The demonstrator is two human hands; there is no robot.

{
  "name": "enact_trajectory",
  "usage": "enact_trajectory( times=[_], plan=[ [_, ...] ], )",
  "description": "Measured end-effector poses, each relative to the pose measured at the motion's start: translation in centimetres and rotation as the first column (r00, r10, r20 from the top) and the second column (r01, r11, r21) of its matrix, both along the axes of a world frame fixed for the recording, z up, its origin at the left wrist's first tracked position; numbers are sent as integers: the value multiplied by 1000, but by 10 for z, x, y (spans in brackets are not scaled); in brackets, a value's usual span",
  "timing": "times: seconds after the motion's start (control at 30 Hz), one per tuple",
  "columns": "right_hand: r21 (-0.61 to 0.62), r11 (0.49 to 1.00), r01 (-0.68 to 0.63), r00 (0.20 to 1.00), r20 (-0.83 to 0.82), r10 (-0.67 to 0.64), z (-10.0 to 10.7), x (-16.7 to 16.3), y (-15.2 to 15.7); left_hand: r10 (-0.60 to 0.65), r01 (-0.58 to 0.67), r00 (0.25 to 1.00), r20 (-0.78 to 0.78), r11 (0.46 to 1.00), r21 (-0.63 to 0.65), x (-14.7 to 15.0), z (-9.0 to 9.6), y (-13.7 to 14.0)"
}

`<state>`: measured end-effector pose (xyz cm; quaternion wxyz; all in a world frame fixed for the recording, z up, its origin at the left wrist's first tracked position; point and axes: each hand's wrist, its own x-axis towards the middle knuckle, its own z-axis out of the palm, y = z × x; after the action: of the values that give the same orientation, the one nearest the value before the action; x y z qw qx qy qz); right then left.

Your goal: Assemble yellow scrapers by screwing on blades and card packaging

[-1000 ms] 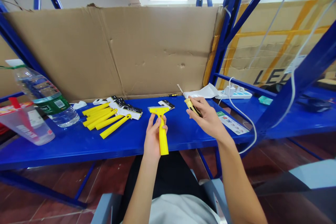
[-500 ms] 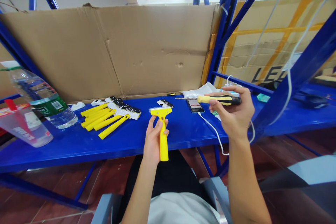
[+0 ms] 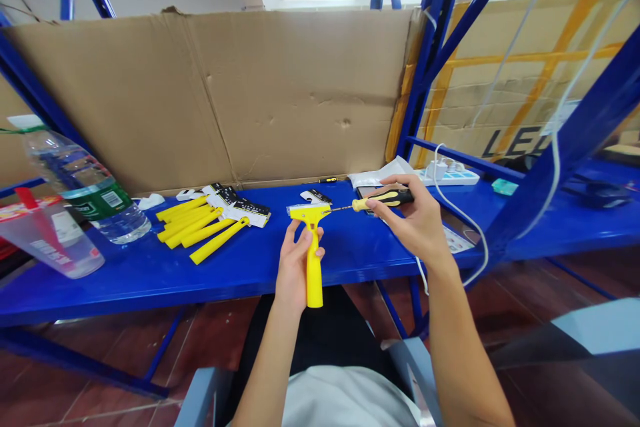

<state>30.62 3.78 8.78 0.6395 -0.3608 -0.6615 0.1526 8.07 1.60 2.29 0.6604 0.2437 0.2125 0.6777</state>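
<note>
My left hand is closed around the handle of a yellow scraper, held upright above the front edge of the table. Its wide head points away from me. In my right hand is a screwdriver with a yellow and black handle. The screwdriver's thin shaft points left, and its tip is at the right side of the scraper head; whether it touches a screw is too small to tell. A small black and white card lies just behind the scraper head.
Several yellow scrapers with black and white sleeves lie to the left on the blue table. A water bottle and a plastic cup lean at far left. A power strip and white cable are at right. Cardboard stands behind.
My right hand has moved left and slightly down, bringing the screwdriver's tip to the scraper head. My left hand keeps the scraper in nearly the same place.
</note>
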Motion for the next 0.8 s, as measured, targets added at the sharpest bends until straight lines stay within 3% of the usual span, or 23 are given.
enact_trajectory(
  times=[0.8],
  plan=[
    [23, 999, 44, 998, 40, -45, 3, -3, -5, -10, 9, 1000, 19, 999, 31, 1, 2, -2]
  ],
)
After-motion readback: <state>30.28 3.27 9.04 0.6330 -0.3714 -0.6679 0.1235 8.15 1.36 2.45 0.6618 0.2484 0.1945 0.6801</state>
